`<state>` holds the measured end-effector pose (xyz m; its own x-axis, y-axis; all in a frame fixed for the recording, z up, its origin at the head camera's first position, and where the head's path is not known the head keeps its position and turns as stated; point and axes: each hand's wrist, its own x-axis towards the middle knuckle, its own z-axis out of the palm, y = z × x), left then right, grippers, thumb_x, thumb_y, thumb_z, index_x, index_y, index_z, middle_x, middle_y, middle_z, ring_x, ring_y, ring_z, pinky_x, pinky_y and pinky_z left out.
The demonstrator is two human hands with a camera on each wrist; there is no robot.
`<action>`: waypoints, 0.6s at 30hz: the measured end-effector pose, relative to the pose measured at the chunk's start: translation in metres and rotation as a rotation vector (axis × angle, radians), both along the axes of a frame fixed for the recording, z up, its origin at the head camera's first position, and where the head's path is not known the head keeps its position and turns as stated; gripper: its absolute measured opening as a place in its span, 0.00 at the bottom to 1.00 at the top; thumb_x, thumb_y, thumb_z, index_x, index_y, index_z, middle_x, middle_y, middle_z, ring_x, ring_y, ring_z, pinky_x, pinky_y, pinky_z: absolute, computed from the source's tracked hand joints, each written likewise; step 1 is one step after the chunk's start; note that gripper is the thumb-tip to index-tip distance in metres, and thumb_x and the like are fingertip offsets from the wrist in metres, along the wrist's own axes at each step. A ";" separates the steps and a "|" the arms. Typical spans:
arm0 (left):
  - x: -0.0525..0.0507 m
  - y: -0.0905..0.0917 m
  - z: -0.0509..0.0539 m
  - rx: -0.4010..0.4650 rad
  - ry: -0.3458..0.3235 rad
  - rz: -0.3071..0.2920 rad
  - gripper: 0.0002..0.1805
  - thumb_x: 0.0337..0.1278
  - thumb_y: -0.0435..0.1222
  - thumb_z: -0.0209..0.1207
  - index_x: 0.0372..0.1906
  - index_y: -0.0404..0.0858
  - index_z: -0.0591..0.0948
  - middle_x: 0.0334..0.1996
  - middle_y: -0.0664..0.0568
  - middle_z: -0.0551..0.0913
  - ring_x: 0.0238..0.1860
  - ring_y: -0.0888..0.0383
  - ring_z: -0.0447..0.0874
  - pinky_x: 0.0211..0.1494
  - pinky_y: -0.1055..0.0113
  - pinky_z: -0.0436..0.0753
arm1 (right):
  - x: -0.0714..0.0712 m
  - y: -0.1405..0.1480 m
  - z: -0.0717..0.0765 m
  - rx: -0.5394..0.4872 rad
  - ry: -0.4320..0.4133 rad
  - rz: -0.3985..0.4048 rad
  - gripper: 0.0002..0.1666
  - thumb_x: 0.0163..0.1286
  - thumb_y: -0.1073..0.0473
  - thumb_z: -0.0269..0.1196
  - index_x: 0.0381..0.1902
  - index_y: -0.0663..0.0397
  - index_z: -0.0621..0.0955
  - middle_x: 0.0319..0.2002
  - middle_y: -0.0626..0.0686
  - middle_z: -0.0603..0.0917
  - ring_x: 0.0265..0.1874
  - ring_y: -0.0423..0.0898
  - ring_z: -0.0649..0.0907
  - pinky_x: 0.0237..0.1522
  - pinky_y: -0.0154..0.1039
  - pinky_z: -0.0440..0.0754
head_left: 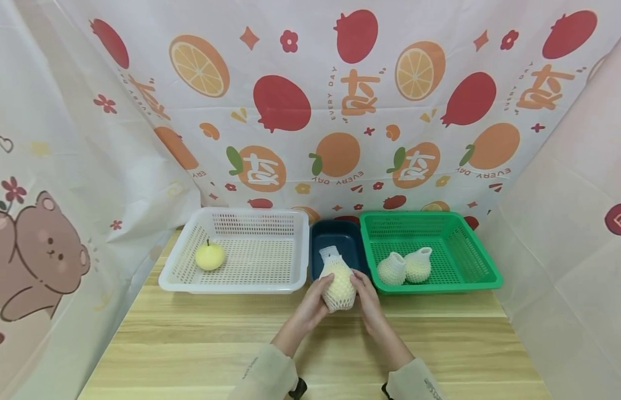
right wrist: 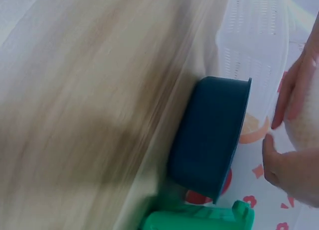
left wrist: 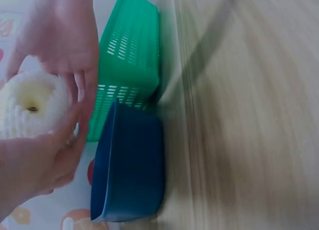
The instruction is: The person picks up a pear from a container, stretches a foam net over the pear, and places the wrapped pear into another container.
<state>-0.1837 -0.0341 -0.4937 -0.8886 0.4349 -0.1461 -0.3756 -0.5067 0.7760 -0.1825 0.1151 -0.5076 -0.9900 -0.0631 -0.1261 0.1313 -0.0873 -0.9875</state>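
Observation:
Between the two hands is a pale yellow pear in a white foam net sleeve, whose narrow end points toward the back. The left hand grips its left side, while the right hand holds its right side. From below, the left wrist view shows the pear's dimpled end through the open end of the net. Just behind the hands, a dark blue bin is partly covered by the wrapped pear. A bare pear lies in the white basket on the left.
The green basket at the right contains two netted pears, a left one and a right one. All three containers stand along the back of the wooden table. A fruit-printed curtain hangs behind them.

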 end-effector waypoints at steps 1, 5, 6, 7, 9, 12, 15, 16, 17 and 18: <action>0.000 -0.001 0.001 -0.018 -0.004 0.011 0.29 0.69 0.43 0.42 0.66 0.31 0.49 0.57 0.40 0.62 0.55 0.50 0.65 0.57 0.56 0.68 | 0.001 0.000 0.002 0.031 0.024 -0.017 0.34 0.70 0.46 0.51 0.65 0.62 0.62 0.62 0.62 0.64 0.59 0.55 0.65 0.57 0.48 0.64; 0.002 -0.005 0.004 -0.140 -0.002 0.058 0.35 0.67 0.43 0.44 0.66 0.29 0.43 0.61 0.34 0.54 0.60 0.43 0.59 0.59 0.53 0.67 | 0.002 -0.002 0.005 0.091 0.053 -0.032 0.35 0.68 0.48 0.55 0.66 0.58 0.61 0.64 0.61 0.63 0.60 0.55 0.65 0.54 0.48 0.69; 0.003 -0.005 0.005 -0.168 -0.008 0.071 0.36 0.66 0.43 0.45 0.66 0.28 0.42 0.62 0.33 0.52 0.60 0.41 0.58 0.59 0.51 0.67 | 0.002 -0.002 0.005 0.098 0.045 -0.026 0.36 0.67 0.48 0.56 0.67 0.58 0.60 0.64 0.61 0.63 0.59 0.55 0.66 0.54 0.48 0.70; 0.003 -0.005 0.006 -0.192 -0.010 0.079 0.37 0.66 0.43 0.45 0.66 0.28 0.41 0.63 0.32 0.50 0.61 0.40 0.57 0.58 0.50 0.67 | 0.002 -0.002 0.004 0.105 0.033 -0.022 0.38 0.66 0.48 0.58 0.67 0.58 0.59 0.63 0.61 0.63 0.58 0.55 0.66 0.54 0.49 0.69; 0.004 -0.005 0.007 -0.236 -0.012 0.103 0.35 0.66 0.41 0.46 0.66 0.27 0.44 0.62 0.32 0.52 0.58 0.41 0.60 0.56 0.51 0.70 | 0.001 -0.003 0.002 0.128 0.014 -0.018 0.41 0.64 0.47 0.60 0.67 0.57 0.58 0.62 0.61 0.65 0.55 0.54 0.69 0.52 0.48 0.70; 0.005 -0.005 0.007 -0.311 -0.017 0.149 0.33 0.65 0.41 0.47 0.64 0.26 0.50 0.60 0.33 0.57 0.53 0.44 0.64 0.51 0.52 0.74 | -0.001 -0.003 -0.001 0.168 -0.012 -0.008 0.44 0.60 0.45 0.63 0.66 0.58 0.59 0.58 0.60 0.68 0.52 0.53 0.71 0.51 0.48 0.71; 0.006 -0.005 0.006 -0.381 -0.022 0.175 0.33 0.64 0.44 0.49 0.63 0.25 0.53 0.58 0.34 0.61 0.51 0.45 0.66 0.49 0.53 0.75 | -0.002 -0.002 -0.002 0.175 -0.033 0.014 0.45 0.59 0.43 0.64 0.65 0.60 0.59 0.55 0.60 0.70 0.49 0.51 0.73 0.49 0.46 0.72; 0.006 -0.005 0.005 -0.394 -0.025 0.178 0.34 0.64 0.45 0.49 0.63 0.25 0.54 0.58 0.34 0.61 0.51 0.45 0.67 0.49 0.53 0.74 | -0.002 -0.002 -0.002 0.168 -0.040 0.023 0.45 0.59 0.43 0.63 0.65 0.61 0.59 0.54 0.59 0.71 0.47 0.50 0.74 0.47 0.44 0.73; 0.006 -0.006 0.004 -0.399 -0.030 0.178 0.35 0.63 0.46 0.50 0.63 0.26 0.54 0.57 0.35 0.62 0.52 0.45 0.67 0.50 0.53 0.74 | -0.003 -0.001 -0.002 0.143 -0.052 0.033 0.45 0.60 0.43 0.63 0.65 0.61 0.59 0.53 0.59 0.72 0.46 0.49 0.74 0.45 0.43 0.74; 0.006 -0.006 0.003 -0.402 -0.027 0.173 0.36 0.63 0.48 0.50 0.63 0.26 0.54 0.57 0.35 0.63 0.52 0.45 0.67 0.50 0.52 0.73 | -0.003 -0.001 -0.002 0.109 -0.060 0.048 0.44 0.61 0.43 0.62 0.65 0.62 0.59 0.52 0.60 0.72 0.44 0.48 0.75 0.44 0.41 0.75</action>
<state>-0.1773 -0.0400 -0.4905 -0.9369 0.1831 -0.2977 -0.3346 -0.2234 0.9155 -0.1854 0.1143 -0.5094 -0.9768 -0.0927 -0.1932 0.1914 0.0282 -0.9811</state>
